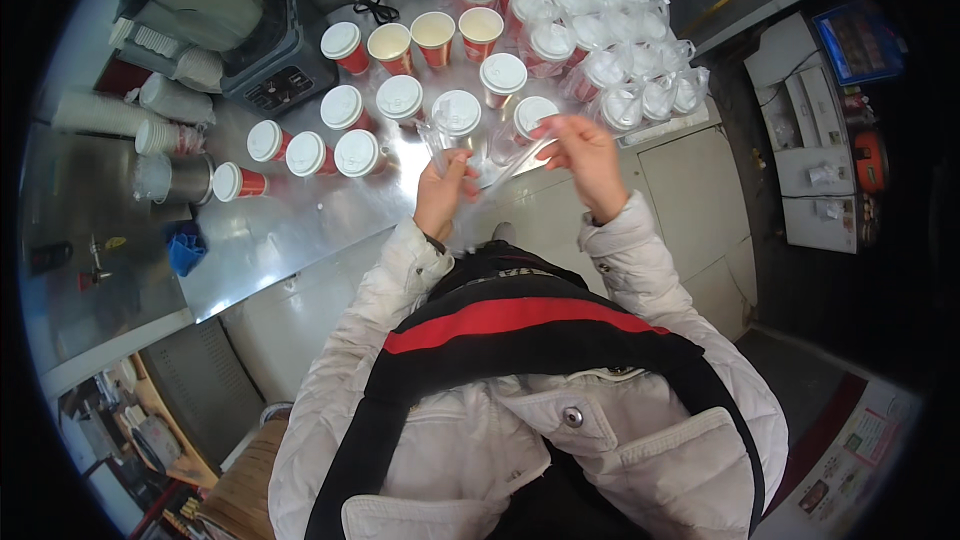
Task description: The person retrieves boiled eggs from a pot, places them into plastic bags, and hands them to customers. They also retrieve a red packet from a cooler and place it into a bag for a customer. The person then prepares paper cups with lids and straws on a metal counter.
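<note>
Clear thin plastic bags are gripped in my left hand, near the counter's front edge. My right hand pinches the rim of a clear plastic bag, which stretches down and left from its fingertips. Just beyond my hands stand lidded red paper cups, one past my left hand and another by my right fingertips, seen partly through clear plastic. More lidded cups stand to the left. Three red cups without lids are in the back row.
Many lidded cups in clear bags crowd the back right. A grey blender-like machine stands back left, with stacked lids and a metal container near it. A blue cloth lies by the steel counter's left front.
</note>
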Demonstrator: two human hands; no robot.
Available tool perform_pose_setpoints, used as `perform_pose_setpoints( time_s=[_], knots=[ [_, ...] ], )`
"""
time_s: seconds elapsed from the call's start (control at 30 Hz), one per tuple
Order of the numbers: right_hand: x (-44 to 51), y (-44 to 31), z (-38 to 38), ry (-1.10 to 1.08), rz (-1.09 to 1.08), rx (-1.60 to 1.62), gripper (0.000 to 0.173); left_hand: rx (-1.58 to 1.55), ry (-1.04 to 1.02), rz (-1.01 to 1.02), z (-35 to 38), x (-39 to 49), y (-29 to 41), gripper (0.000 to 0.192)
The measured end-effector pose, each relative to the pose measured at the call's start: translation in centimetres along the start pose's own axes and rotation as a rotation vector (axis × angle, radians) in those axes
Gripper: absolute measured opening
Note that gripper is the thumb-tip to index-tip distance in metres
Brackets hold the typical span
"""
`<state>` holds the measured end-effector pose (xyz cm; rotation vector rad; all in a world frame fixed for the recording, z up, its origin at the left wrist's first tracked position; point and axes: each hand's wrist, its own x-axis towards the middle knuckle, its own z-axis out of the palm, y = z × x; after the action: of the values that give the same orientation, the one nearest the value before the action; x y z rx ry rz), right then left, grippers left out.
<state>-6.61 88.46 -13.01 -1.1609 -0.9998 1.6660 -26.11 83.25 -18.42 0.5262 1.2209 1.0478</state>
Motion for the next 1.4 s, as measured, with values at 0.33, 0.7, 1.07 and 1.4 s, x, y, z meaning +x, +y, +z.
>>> perform_pose_setpoints(
  time_s=[0.33,0.7,1.07,1.4],
  knots=[
    [0.9,1.0,-3.1,0.005,-0.714,-0.866,0.013,0.746,0.235,0.035,1.2,9.2,-9.8,0.052],
    [6.0,5.7,-1.9,-0.245,-0.636,-1.225,0.013,0.498,0.340,0.411,2.4,10.3,-7.2,0.021],
    [7.7,8.0,-1.2,0.049,-0.138,-0.785,0.011,-0.331,-0.070,-0.172,3.6,8.1,-0.4,0.018],
    [9.0,8.9,-7.4,0.112,-0.200,-0.610,0.017,0.061,-0.394,-0.104,6.5,7.8,2.1,0.051]
  ],
)
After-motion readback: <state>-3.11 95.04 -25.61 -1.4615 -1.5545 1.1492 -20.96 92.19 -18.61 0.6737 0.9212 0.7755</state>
